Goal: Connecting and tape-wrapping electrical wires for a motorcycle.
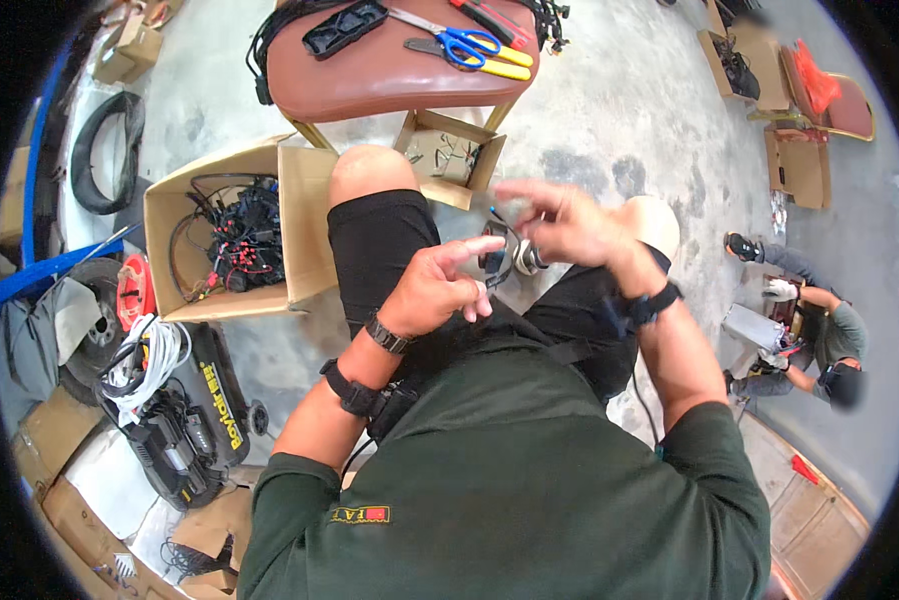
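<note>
My left hand [439, 285] is above my lap with its index finger extended and its lower fingers curled on a dark cable [506, 272]. A small black piece [491, 261] hangs by those fingers, partly hidden. My right hand [559, 225] is raised just to the right, over the cable, its fingers apart and slightly blurred. Ahead, a brown padded chair [349, 75] bears blue-handled scissors [464, 48], yellow-handled and red-handled tools and a black tray [339, 25]. An open cardboard box [309, 240] of tangled black wiring stands left of my knee.
A small box [484, 165] of wire pieces lies under the chair. A black compressor [199, 420], white hose coil and wheel are at lower left. A crouching co-worker [829, 340] in gloves works at the right. Boxes and another chair [849, 110] stand behind them.
</note>
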Demonstrator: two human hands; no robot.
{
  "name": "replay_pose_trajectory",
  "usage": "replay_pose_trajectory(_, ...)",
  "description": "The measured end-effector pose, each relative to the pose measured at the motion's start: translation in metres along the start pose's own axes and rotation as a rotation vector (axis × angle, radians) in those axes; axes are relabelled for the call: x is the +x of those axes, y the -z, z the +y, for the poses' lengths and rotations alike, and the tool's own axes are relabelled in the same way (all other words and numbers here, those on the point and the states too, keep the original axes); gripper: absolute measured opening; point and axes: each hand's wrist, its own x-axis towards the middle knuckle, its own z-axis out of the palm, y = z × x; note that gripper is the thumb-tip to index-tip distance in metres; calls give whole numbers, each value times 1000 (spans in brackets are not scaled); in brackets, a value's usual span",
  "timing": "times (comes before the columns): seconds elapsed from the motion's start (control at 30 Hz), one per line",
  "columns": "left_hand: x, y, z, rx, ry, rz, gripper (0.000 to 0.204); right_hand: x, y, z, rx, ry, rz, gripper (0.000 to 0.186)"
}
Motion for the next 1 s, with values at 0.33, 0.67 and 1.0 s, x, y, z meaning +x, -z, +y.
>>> replay_pose_trajectory(0.33,-7,-11,7,-100,-73,133,65,-5,-7,7,-172,83,99,36)
replay_pose_trajectory(0.67,-6,-1,0,-149,-102,70,67,143,35,-102,-405,386,172,36)
replay_pose_trajectory(1.0,-5,0,-1,-167,-126,101,67,66,16,-42,-206,332,72,30)
